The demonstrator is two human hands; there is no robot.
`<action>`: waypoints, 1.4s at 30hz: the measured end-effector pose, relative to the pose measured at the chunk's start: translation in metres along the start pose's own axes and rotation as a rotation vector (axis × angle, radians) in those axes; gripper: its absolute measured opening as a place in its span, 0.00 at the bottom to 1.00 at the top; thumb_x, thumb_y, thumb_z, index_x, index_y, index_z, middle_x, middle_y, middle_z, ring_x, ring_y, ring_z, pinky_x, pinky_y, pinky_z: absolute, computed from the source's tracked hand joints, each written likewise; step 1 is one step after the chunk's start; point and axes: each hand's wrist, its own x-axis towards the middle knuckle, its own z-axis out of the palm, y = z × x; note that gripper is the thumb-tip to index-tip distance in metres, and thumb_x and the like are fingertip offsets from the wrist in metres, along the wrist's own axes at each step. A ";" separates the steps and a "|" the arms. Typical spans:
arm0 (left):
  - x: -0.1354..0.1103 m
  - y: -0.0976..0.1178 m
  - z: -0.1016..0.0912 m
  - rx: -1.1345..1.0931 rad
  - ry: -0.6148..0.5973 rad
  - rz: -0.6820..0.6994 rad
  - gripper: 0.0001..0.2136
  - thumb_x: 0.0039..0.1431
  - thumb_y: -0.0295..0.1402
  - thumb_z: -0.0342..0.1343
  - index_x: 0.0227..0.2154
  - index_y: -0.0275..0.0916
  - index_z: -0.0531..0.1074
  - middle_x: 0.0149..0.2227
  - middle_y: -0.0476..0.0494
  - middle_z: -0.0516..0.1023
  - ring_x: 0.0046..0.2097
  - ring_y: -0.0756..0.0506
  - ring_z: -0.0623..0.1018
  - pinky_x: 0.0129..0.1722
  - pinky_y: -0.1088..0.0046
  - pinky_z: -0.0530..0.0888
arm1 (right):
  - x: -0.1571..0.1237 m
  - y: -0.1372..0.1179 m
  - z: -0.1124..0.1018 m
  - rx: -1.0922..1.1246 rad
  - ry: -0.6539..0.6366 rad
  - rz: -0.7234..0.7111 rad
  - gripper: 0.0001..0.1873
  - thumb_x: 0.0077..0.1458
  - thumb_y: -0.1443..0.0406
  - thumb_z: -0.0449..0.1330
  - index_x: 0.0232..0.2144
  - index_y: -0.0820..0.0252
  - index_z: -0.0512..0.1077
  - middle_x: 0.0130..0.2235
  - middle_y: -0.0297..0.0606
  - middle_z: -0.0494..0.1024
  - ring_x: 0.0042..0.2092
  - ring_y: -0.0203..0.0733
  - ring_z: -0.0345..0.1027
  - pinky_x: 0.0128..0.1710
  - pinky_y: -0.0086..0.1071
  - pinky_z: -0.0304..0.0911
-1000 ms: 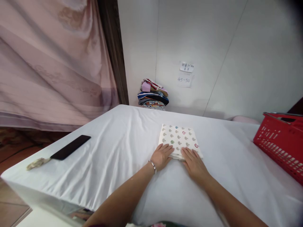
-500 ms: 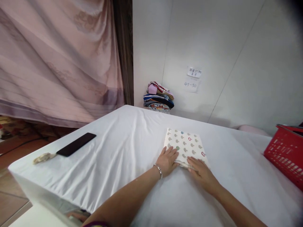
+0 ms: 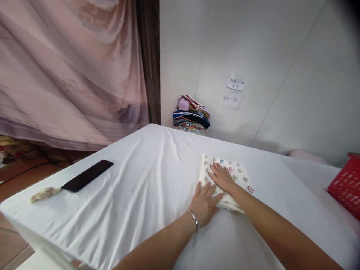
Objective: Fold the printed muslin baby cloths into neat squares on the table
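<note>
A folded white cloth (image 3: 239, 175) printed with small grey, red and green figures lies on the white table sheet (image 3: 146, 180). My right hand (image 3: 222, 177) lies flat on top of the cloth, fingers stretched out toward its far left corner. My left hand (image 3: 205, 202), with a bracelet at the wrist, rests flat at the cloth's near left edge, fingertips touching the fabric. Both hands are open and hold nothing.
A black phone (image 3: 87, 175) with a braided strap (image 3: 45, 193) lies near the table's left edge. A stack of folded clothes (image 3: 191, 117) sits behind the far edge by the wall. A red basket (image 3: 345, 185) stands at the right. A pink curtain (image 3: 67, 71) hangs at left.
My right hand has slid forward from the cloth's near edge onto its top. My left hand stays at the near left edge. The view has shifted left.
</note>
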 end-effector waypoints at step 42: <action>0.017 -0.028 -0.012 -0.882 0.055 -0.886 0.07 0.50 0.36 0.54 0.30 0.38 0.68 0.28 0.48 0.73 0.27 0.50 0.72 0.25 0.77 0.67 | -0.106 0.107 0.002 0.518 0.181 0.525 0.35 0.46 0.50 0.52 0.54 0.62 0.63 0.52 0.43 0.69 0.52 0.50 0.64 0.52 0.42 0.57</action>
